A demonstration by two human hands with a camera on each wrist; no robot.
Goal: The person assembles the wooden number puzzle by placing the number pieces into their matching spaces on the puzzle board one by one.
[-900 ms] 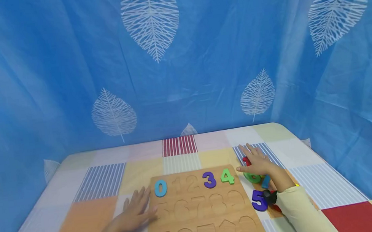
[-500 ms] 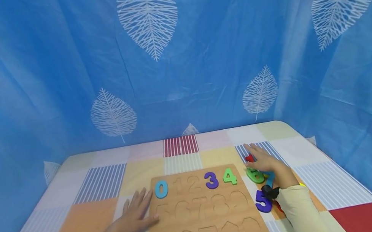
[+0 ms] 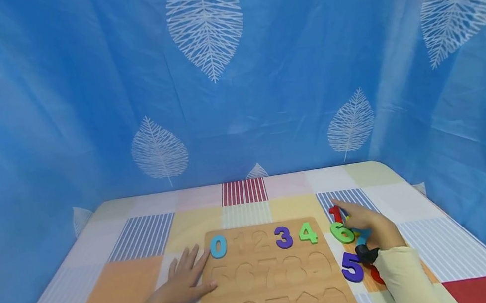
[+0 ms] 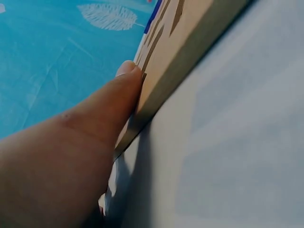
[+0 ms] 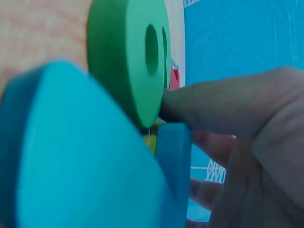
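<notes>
My left hand (image 3: 179,283) lies at the left edge of a wooden number board (image 3: 273,263), fingers spread. Its thumb (image 4: 126,76) rests on the board's rim. The board bears a blue 0 (image 3: 218,247), a purple 3 (image 3: 284,237) and a green 4 (image 3: 308,233). Right of the board my right hand (image 3: 370,224) reaches over loose number pieces, one finger extended beyond a red 1 (image 3: 335,214). In the right wrist view its thumb (image 5: 204,107) is close against the green 6 (image 5: 137,52); the thumb tip is partly hidden. Blue pieces (image 5: 90,161) stand in front of the hand.
A purple 5 (image 3: 352,267) lies by the board's right edge, with a red piece (image 3: 376,274) beside it under the wrist. Bits of yellow show beneath the right hand. A patchwork cloth (image 3: 101,287) covers the table, and a blue leaf-print curtain (image 3: 281,92) hangs behind.
My right hand has drawn back and to the right over the pieces, uncovering the red 1 and the green 6. The left hand stays at the board's edge. The head view has shifted slightly.
</notes>
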